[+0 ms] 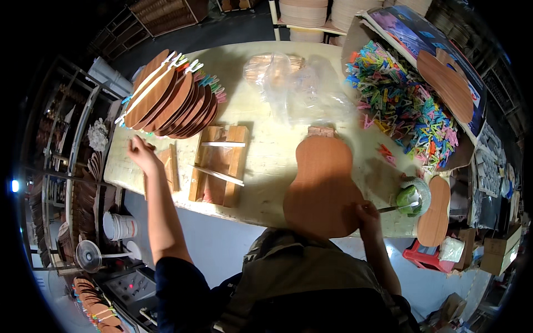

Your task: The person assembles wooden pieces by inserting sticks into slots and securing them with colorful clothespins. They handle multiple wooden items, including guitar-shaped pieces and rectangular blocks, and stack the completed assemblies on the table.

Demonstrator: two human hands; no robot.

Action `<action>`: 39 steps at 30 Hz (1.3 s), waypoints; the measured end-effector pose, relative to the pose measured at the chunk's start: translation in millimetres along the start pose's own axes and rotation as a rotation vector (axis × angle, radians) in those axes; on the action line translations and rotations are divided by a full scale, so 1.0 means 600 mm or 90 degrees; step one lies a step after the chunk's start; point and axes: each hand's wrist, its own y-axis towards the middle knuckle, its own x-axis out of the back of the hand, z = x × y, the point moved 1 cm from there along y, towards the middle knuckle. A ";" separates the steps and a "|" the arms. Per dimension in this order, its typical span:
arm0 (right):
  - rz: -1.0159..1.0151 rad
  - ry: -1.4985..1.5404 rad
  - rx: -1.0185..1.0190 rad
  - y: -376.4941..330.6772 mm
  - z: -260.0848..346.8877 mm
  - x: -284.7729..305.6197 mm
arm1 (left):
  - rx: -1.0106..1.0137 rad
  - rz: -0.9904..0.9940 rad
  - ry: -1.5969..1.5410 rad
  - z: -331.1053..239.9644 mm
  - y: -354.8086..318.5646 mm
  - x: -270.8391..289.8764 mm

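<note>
Near the table's front edge lies a flat brown guitar-shaped wooden board (322, 183), its wide end towards me. My right hand (369, 217) is closed at the board's right edge. A thin stick-like brush (395, 208) runs from its fingers to a cup (416, 197) with green and white inside. On the left, my left hand (143, 154) hovers just below a fanned stack of similar boards (172, 102). Its fingers are partly bent and apart, with nothing visible in them. White strips and coloured clothespins line that stack's edges.
A wooden frame (236, 166) with white strips across it stands mid-left. Behind lies a clear plastic bag (308, 91) beside thin wood pieces. A large box of coloured clothespins (405, 105) fills the right side. A red stool (425, 258) stands below the table's right end.
</note>
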 end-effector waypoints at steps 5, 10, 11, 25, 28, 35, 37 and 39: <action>-0.060 -0.052 -0.021 0.032 -0.056 -0.043 | 0.135 0.101 0.118 0.146 -0.208 0.125; -0.111 -0.434 0.188 0.152 -0.013 0.045 | 0.497 0.057 0.082 0.163 -0.312 0.110; -0.204 -0.657 0.318 0.184 0.018 0.054 | 0.556 0.024 0.085 0.130 -0.312 0.081; -0.241 -1.150 0.397 0.301 0.051 0.135 | 0.305 0.051 -0.184 0.140 -0.326 0.077; -0.343 -1.108 0.229 0.262 0.059 0.104 | 0.126 0.115 0.106 0.056 -0.374 0.011; -0.253 -1.000 0.527 0.230 0.047 0.074 | -0.320 0.728 0.273 0.007 -0.574 -0.130; -0.156 -0.858 0.380 0.195 0.072 0.047 | -0.319 0.756 0.237 0.020 -0.612 -0.140; -0.075 -0.609 0.215 0.142 0.088 0.031 | -0.309 0.784 0.189 0.026 -0.628 -0.145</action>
